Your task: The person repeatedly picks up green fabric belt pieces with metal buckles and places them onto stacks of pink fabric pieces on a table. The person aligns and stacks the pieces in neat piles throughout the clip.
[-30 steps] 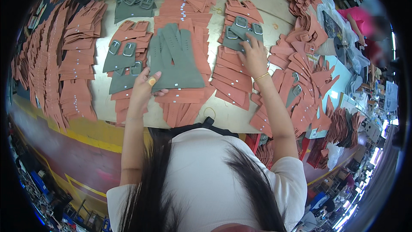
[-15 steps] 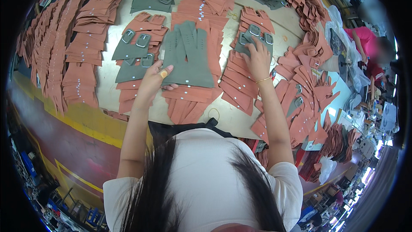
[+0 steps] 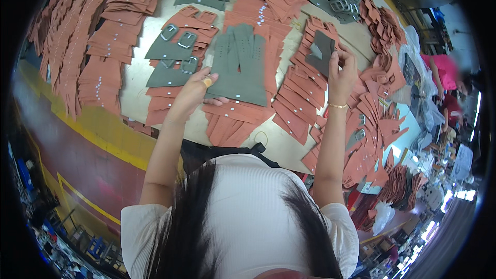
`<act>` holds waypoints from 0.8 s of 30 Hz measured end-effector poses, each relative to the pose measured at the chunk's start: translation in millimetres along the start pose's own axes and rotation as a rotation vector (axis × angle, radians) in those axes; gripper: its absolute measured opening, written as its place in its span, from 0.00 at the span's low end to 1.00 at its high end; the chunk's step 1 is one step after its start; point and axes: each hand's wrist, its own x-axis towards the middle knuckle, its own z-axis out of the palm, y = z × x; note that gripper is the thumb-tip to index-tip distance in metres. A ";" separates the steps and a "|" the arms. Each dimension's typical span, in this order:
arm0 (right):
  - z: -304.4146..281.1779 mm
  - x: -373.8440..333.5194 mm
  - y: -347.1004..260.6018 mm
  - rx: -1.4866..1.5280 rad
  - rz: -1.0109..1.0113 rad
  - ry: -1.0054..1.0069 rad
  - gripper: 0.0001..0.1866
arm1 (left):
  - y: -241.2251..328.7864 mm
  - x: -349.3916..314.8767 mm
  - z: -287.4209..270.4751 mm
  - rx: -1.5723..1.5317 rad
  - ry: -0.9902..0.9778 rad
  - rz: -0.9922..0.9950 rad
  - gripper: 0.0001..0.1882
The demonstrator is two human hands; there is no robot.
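Observation:
My left hand point(image 3: 195, 93), with a yellow band on a finger, pinches the lower left edge of a dark green glove piece point(image 3: 240, 80). Its thumb lies on top and some fingers show below the edge. The glove piece, with rows of small holes and a small white label, lies over orange glove pieces point(image 3: 232, 129). To the right, my right hand point(image 3: 342, 75) grips a dark green cuff piece point(image 3: 321, 54) by its right side, tilted above a stack of orange cuff pieces point(image 3: 295, 101). No buckles show on this side of it.
Green cuff pieces with metal buckles point(image 3: 170, 51) lie left of the glove piece. More buckled green pieces point(image 3: 336, 0) are piled at the far right. Long rows of orange pieces point(image 3: 98, 36) cover the left side. A person in pink point(image 3: 442, 72) is at the far right.
My right hand has lifted the green cuff piece off the right-hand stack and turned it, so its buckles no longer show. My left hand still holds the glove piece.

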 end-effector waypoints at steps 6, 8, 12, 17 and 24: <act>57.5 -51.6 -101.9 0.069 -0.408 -0.274 0.09 | 0.7 1.0 -6.3 -0.168 -0.063 -0.063 0.32; 73.4 -76.8 -130.6 0.127 -0.544 -0.386 0.11 | 0.2 4.4 -11.7 -0.171 -0.103 -0.097 0.31; 81.6 -65.5 -144.4 0.267 -0.498 -0.414 0.11 | -10.5 11.7 -8.0 -0.034 -0.041 0.097 0.27; 133.4 -18.9 -165.3 0.186 -0.551 -0.499 0.16 | -13.6 12.1 -12.8 0.019 -0.153 0.058 0.27; 236.1 -9.2 -212.0 -0.129 -0.711 -0.796 0.23 | -10.5 1.4 -12.6 0.057 -0.239 0.076 0.30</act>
